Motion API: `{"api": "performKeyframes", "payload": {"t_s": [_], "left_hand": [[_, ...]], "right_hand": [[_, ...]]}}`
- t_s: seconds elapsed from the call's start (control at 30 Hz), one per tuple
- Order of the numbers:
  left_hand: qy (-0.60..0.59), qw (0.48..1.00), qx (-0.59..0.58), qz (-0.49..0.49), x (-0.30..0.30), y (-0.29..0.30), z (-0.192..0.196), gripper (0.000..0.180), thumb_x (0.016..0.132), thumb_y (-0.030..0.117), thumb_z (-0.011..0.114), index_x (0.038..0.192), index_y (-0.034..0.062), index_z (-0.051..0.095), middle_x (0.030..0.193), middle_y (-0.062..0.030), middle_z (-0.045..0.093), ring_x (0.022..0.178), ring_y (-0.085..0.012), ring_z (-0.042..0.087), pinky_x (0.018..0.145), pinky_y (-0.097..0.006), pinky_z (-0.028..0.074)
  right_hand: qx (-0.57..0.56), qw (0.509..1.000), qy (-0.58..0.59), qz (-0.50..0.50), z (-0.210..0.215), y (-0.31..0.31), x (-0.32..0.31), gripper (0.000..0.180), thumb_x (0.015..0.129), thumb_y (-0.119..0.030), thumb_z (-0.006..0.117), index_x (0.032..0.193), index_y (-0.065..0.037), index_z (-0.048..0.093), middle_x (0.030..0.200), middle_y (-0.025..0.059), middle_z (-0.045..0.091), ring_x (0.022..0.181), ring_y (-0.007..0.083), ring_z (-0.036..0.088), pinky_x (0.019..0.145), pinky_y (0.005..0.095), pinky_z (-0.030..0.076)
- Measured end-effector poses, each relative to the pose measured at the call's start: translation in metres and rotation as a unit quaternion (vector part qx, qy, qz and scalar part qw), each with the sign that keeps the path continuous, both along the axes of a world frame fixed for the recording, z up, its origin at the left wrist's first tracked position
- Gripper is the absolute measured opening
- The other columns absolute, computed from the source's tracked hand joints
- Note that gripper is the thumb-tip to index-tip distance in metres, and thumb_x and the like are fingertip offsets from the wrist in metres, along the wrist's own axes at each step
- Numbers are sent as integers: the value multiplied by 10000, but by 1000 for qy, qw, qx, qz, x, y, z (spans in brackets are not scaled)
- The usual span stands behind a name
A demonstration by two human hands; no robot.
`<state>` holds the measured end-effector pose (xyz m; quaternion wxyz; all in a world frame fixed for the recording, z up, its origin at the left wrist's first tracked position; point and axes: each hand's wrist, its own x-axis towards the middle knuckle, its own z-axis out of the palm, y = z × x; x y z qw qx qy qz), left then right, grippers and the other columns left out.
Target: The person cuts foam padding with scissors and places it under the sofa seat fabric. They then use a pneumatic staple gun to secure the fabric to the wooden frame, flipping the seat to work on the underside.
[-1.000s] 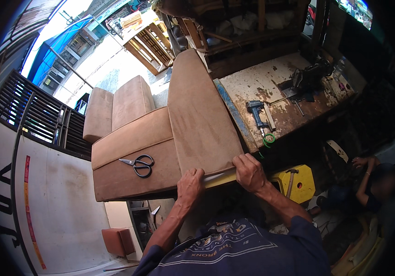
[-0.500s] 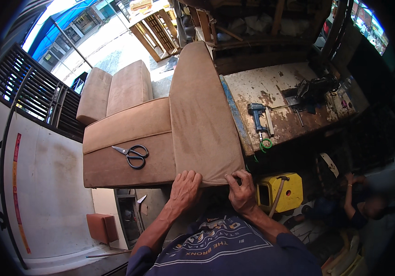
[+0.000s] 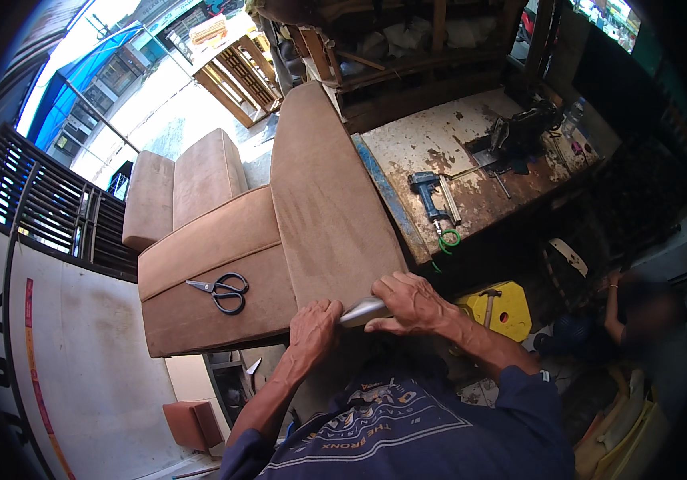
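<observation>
A long brown fabric-covered cushion piece (image 3: 331,216) with a rounded far end stretches away from me, beside a brown upholstered seat section (image 3: 215,240). At its near end my left hand (image 3: 315,326) is closed on the edge of the fabric. My right hand (image 3: 411,306) grips the same edge farther right, fingers curled over the top and thumb below. Between the hands a pale, shiny grey strip (image 3: 363,311) shows along the edge; what it is I cannot tell. Black-handled scissors (image 3: 227,294) lie on the seat section, left of my hands.
On a worn workbench (image 3: 471,136) to the right lie a nail gun (image 3: 427,196) with a green hose and a sewing machine (image 3: 519,132). A hammer (image 3: 489,304) rests on a yellow container (image 3: 511,316). Another person (image 3: 615,320) sits low at right. More brown cushions (image 3: 207,172) stand behind.
My right hand has turned over the edge from a pinch to a wider grip, and the pale strip has come into sight. The view has shifted slightly.
</observation>
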<state>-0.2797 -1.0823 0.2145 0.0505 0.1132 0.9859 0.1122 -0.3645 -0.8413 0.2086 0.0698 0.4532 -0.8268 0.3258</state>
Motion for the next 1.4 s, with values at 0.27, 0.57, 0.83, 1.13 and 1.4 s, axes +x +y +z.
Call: {"api": "performKeyframes", "payload": {"t_s": [0.27,0.57,0.83,1.13,1.4], "left_hand": [[124,992,-10,-2,3,-2,-25,149,751,172,754,860,135,659,818,-66,637,815,-280,667,694,-421,519],[88,995,41,-38,3,-6,-6,144,746,144,726,851,111,633,828,-82,635,811,-297,655,702,-433,509],[112,993,34,-3,6,2,-19,166,770,119,714,900,108,611,860,-97,612,859,-308,634,737,-448,493],[198,945,129,225,30,-17,0,248,708,-8,656,931,76,587,850,-128,588,846,-366,611,749,-474,506],[360,930,2,77,1,-13,99,184,668,125,710,785,127,568,685,-34,517,668,-239,580,558,-388,454]], "right_hand": [[45,991,81,-98,-21,-17,17,175,713,-38,661,805,-90,522,724,74,521,715,282,592,636,411,478],[12,979,104,-176,-19,-19,26,190,660,-50,668,735,-112,504,694,52,475,660,262,532,585,402,404],[-1,971,109,-215,-36,-22,43,206,641,-60,665,729,-97,483,695,71,451,658,275,521,573,412,400],[-90,968,-27,-234,-24,-15,55,159,695,22,609,769,-66,499,727,90,501,702,333,557,619,458,464],[-93,980,-92,-153,-11,-7,37,225,765,-55,691,777,-45,467,709,127,521,688,384,573,599,444,465]]}}
